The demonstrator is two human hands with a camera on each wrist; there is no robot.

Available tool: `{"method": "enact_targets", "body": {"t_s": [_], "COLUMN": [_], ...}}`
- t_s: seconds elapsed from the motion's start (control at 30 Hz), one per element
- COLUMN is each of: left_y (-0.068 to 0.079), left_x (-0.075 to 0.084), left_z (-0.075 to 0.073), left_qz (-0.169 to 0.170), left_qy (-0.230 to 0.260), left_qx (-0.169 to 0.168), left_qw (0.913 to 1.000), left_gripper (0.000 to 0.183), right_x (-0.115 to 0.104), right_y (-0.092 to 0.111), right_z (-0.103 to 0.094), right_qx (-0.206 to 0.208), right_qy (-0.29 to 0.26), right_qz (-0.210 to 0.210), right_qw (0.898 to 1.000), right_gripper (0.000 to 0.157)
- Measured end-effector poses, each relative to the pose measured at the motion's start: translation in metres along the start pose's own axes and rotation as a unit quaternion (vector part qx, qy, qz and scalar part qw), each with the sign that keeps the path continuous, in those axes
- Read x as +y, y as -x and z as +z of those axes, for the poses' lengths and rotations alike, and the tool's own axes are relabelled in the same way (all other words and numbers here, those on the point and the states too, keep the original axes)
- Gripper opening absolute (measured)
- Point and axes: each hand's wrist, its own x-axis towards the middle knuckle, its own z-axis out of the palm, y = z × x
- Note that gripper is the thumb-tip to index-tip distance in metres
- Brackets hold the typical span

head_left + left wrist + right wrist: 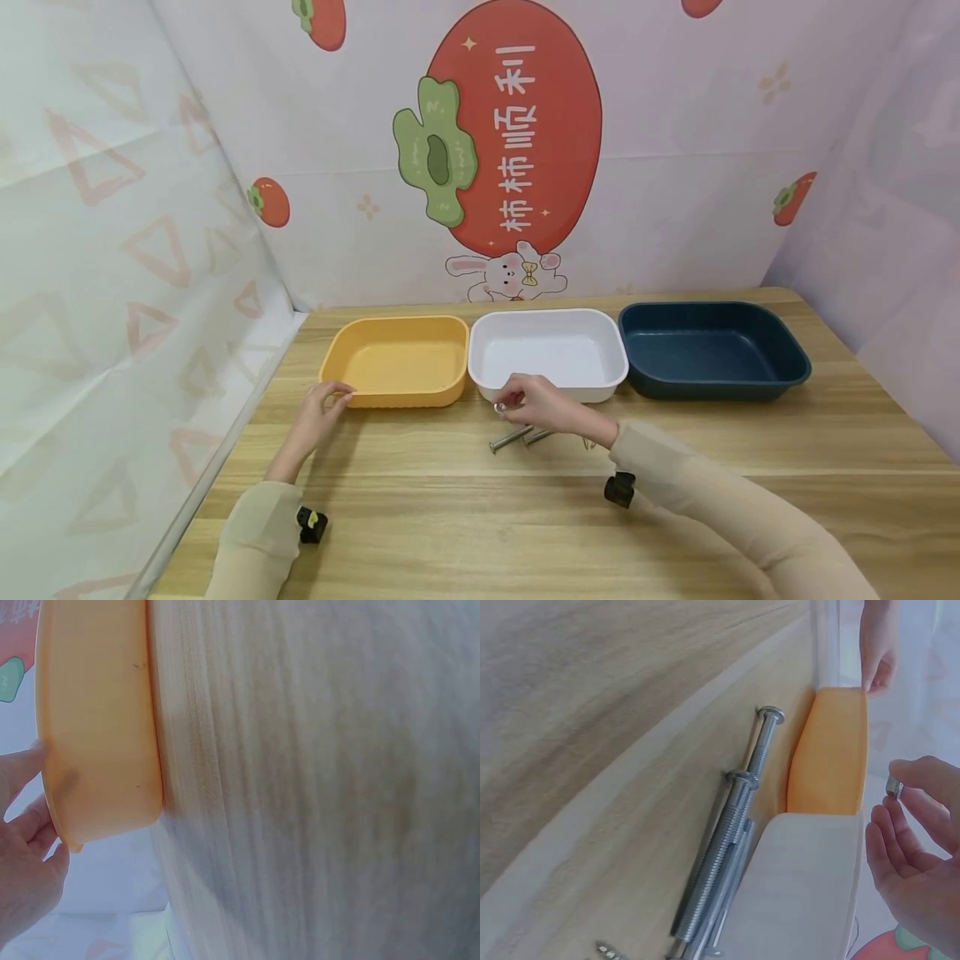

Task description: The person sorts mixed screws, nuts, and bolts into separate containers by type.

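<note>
My right hand [540, 402] pinches a small silver metal nut [894, 787] between thumb and fingertips, over the front rim of the white tray [483, 379]. At the left, my left hand [318, 417] holds the front left corner of the yellow tray [405, 398], thumb and fingers at its rim. Below my right hand several long metal bolts [718, 859] lie on the table close to the white tray, partly hidden by that hand in the head view. Near them is the threaded tip of a screw [609, 950], cut off by the frame edge.
A dark blue tray [712, 389] stands to the right of the white one, so the three trays form a row at the back of the wooden table [450, 517]. Behind them rises a printed cloth backdrop [660, 167]; another cloth [112, 250] hangs at the left.
</note>
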Motion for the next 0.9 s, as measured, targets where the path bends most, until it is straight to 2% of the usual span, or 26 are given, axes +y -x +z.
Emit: {"method": "enact_targets", "body": {"t_s": [0.23,0.7,0.9], "left_y": [-0.001,-0.001,0.000], "left_x": [-0.001,-0.001,0.000], "left_z": [0.000,0.000,0.000], "left_qz": [0.005,0.006,0.011], "left_qy": [-0.004,-0.006,-0.008], "left_qx": [0.004,0.006,0.010], "left_qw": [1.0000,0.9999,0.9999], "left_gripper": [0.011,0.011,0.011], "right_x": [-0.001,-0.006,-0.006], "right_y": [-0.015,-0.041,-0.053], "right_z": [0.004,0.016,0.021], "right_qx": [0.017,0.038,0.045], "right_qy": [0.000,-0.007,-0.028], "right_qz": [-0.002,0.016,0.034], "right_qw": [1.000,0.999,0.998], "right_gripper": [0.019,0.019,0.017]}}
